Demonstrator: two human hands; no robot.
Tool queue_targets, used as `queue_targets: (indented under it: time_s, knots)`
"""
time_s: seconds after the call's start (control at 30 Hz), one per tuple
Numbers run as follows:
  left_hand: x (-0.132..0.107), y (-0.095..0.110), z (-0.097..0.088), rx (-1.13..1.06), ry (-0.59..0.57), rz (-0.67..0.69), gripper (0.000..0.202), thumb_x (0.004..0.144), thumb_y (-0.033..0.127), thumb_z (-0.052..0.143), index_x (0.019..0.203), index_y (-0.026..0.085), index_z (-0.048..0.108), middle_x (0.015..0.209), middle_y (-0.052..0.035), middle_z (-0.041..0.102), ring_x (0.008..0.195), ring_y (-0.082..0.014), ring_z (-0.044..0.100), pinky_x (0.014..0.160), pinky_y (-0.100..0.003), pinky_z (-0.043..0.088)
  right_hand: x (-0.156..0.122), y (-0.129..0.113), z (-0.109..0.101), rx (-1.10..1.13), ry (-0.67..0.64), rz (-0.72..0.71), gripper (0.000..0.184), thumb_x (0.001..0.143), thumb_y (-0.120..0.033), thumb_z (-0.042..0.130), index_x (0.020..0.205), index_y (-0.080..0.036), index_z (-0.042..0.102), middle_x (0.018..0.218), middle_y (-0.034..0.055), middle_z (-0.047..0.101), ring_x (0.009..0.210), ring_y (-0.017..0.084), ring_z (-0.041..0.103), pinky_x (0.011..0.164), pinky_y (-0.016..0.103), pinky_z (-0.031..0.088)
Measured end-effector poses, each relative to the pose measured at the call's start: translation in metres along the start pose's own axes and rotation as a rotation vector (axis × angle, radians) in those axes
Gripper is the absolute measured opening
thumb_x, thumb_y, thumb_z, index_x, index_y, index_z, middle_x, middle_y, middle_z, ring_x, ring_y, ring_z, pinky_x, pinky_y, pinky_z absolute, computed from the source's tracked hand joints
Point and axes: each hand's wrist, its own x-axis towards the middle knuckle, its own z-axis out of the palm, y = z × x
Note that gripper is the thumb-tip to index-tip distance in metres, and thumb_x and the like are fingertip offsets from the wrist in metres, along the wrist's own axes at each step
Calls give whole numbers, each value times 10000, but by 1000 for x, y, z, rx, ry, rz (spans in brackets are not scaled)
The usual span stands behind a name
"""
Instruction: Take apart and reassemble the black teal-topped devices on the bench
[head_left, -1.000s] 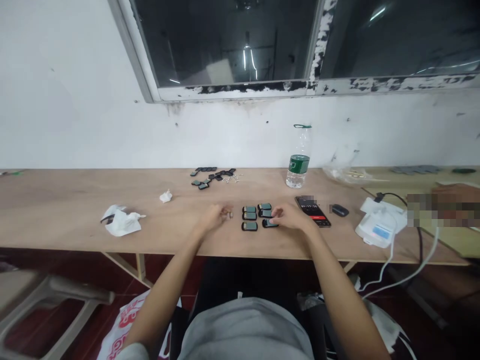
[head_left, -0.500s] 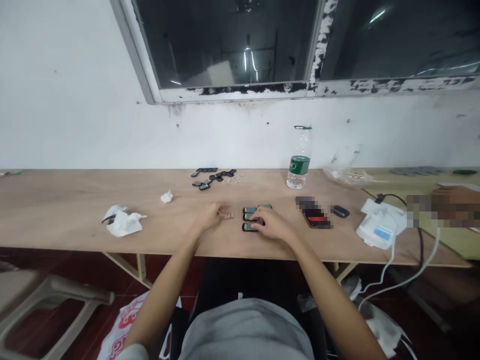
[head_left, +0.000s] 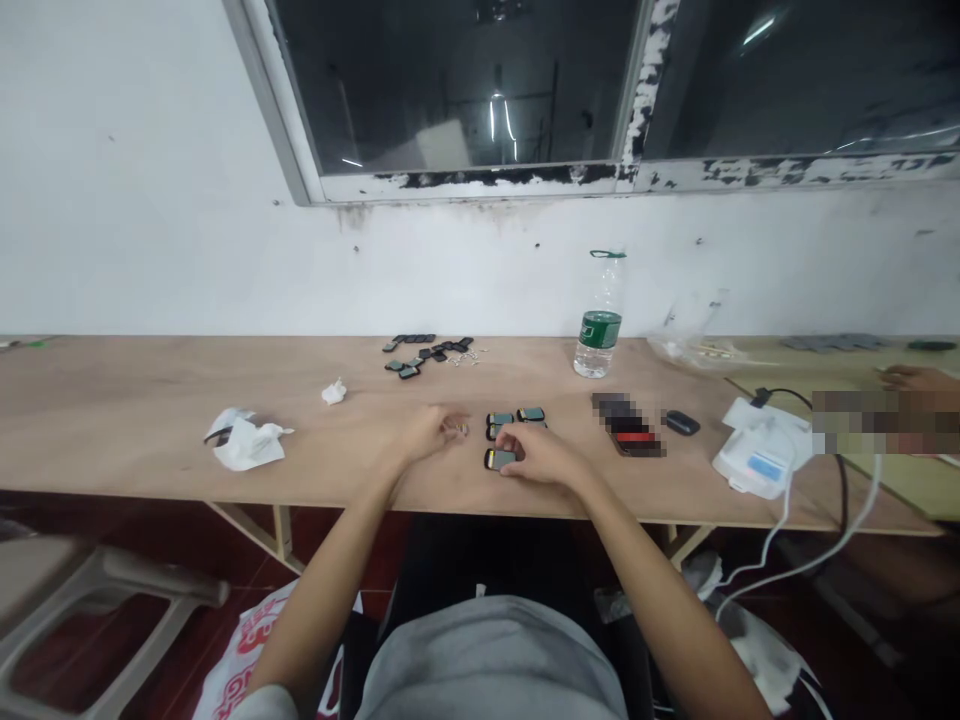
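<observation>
A cluster of small black key-fob-like pieces with grey-green faces lies on the wooden bench in front of me. My right hand rests over the cluster's right side, fingers curled on the nearest piece. My left hand lies just left of the cluster, fingers pinched on a tiny metallic part. More black pieces and small metal bits are scattered farther back.
A water bottle stands at the back right. A phone, a dark mouse-like object, a white device with cables and another person's hand are at the right. Crumpled white tissue lies left.
My right hand moved left from the cluster's right edge onto its pieces and now curls on the nearest one. My left hand has barely shifted.
</observation>
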Motion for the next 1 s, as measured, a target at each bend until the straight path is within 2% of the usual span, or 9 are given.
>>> queue_targets:
  time_s: [0.07, 0.17, 0.23, 0.33, 0.5, 0.6, 0.73, 1.0]
  knots:
    - [-3, 16, -1, 2, -60, 73, 321, 829, 143, 622, 1139, 178, 698, 1018, -60, 767, 865, -201, 714, 797, -296, 554, 2, 2, 1, 68, -1, -9, 309, 706, -158, 775, 986, -189, 647, 853, 7, 667, 733, 162, 597, 638, 250, 427]
    - [-7, 41, -1, 19, -133, 159, 303, 858, 151, 610, 1138, 213, 710, 1067, -39, 760, 894, -197, 702, 837, -296, 539, 3, 4, 1, 168, 41, -29, 227, 738, -187, 747, 953, -182, 673, 833, 11, 681, 721, 161, 605, 648, 255, 453]
    - [-9, 53, -1, 23, -110, 204, 293, 886, 198, 611, 1162, 226, 705, 1086, -41, 753, 931, -208, 693, 875, -310, 528, 3, 3, -1, 230, 111, -42, 171, 790, -225, 706, 955, -181, 702, 860, 30, 712, 752, 175, 629, 682, 272, 478]
    - [-10, 62, 1, 23, -15, 254, 303, 930, 271, 584, 1213, 224, 681, 1128, -65, 730, 949, -216, 685, 876, -324, 533, 2, -1, -7, 348, 190, -46, 193, 838, -278, 666, 994, -180, 722, 910, 52, 748, 805, 196, 664, 723, 293, 508]
    - [-10, 59, 7, 14, 69, 342, 269, 988, 289, 505, 1170, 225, 693, 1190, -78, 710, 1043, -214, 678, 921, -332, 541, -1, -10, -16, 484, 229, -15, 240, 801, -338, 718, 966, -163, 729, 945, 73, 760, 844, 211, 688, 756, 308, 534]
    - [-9, 50, 13, 47, 132, 393, 283, 998, 273, 501, 1219, 231, 674, 1234, -75, 699, 1132, -218, 660, 992, -352, 526, -1, -15, -18, 515, 248, 20, 248, 790, -338, 729, 958, -157, 736, 934, 78, 761, 829, 203, 691, 761, 310, 535]
    - [-8, 40, 19, 90, 187, 466, 303, 994, 259, 519, 1265, 239, 654, 1278, -76, 682, 1167, -223, 652, 1013, -363, 530, -2, -16, -19, 574, 259, 42, 265, 777, -344, 746, 959, -153, 734, 935, 86, 763, 824, 203, 704, 770, 320, 544]
    - [-11, 42, 17, 103, 217, 465, 424, 984, 115, 381, 1291, 251, 641, 1354, -73, 640, 1239, -205, 614, 1051, -391, 520, -1, -12, -19, 660, 283, 35, 330, 782, -423, 763, 984, -165, 725, 1029, 95, 757, 904, 215, 711, 802, 332, 555]
